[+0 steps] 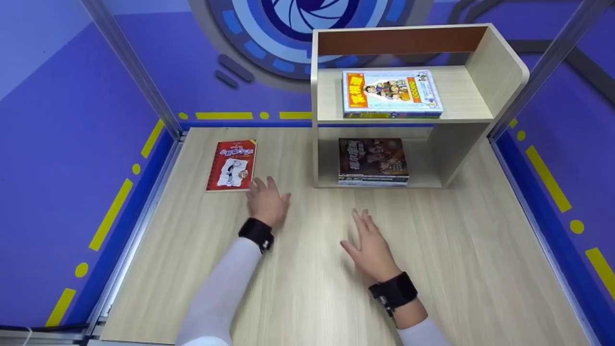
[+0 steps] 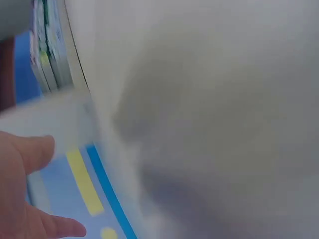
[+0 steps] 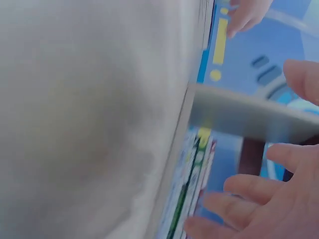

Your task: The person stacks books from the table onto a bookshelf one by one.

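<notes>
A red paperback book (image 1: 231,166) with a cartoon figure on its cover lies flat on the left of the wooden table. My left hand (image 1: 267,204) is by the book's lower right corner, fingers spread; whether it touches the book I cannot tell. In the left wrist view the thumb and a finger of the left hand (image 2: 20,184) are visible, holding nothing. Over the table in front of the shelf, my right hand (image 1: 375,252) has its fingers extended and nothing in its grasp. The right wrist view shows the spread fingers of the right hand (image 3: 279,194).
A two-level wooden shelf (image 1: 314,110) stands at the back right of the table (image 1: 307,288). Its upper level bears a stack of light-covered books (image 1: 391,93), its lower level a stack with a dark cover (image 1: 372,158). Blue-purple walls (image 1: 62,168) enclose the table.
</notes>
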Tool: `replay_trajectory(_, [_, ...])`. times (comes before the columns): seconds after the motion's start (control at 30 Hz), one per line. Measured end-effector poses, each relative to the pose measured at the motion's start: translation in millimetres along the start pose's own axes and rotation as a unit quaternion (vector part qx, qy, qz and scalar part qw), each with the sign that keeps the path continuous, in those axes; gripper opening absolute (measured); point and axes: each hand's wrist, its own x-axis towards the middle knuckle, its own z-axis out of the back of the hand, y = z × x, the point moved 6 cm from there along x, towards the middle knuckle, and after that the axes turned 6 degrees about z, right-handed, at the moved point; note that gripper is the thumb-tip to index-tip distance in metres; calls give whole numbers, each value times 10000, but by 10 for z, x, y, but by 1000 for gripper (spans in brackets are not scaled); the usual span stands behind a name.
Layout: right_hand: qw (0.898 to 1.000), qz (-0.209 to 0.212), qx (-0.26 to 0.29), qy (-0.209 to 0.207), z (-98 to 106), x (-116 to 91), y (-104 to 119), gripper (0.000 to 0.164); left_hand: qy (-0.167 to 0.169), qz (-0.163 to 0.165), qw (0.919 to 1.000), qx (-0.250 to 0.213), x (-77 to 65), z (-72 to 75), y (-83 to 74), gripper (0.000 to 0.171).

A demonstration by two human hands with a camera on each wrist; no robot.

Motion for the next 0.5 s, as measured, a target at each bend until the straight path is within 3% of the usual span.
replay_trajectory(0.23, [9987, 475, 44, 201, -173, 155, 332, 85, 223, 902, 9956, -145, 605, 174, 602, 100])
replay_trajectory(0.4, [9976, 603, 13, 337, -231, 152, 401, 82, 348, 1872, 9785, -792, 877, 173, 1049, 115])
replay_trajectory(0.5, [9973, 616, 10, 394, -246, 118, 389, 83, 569, 2246, 9668, -1076, 949, 116, 1194, 122])
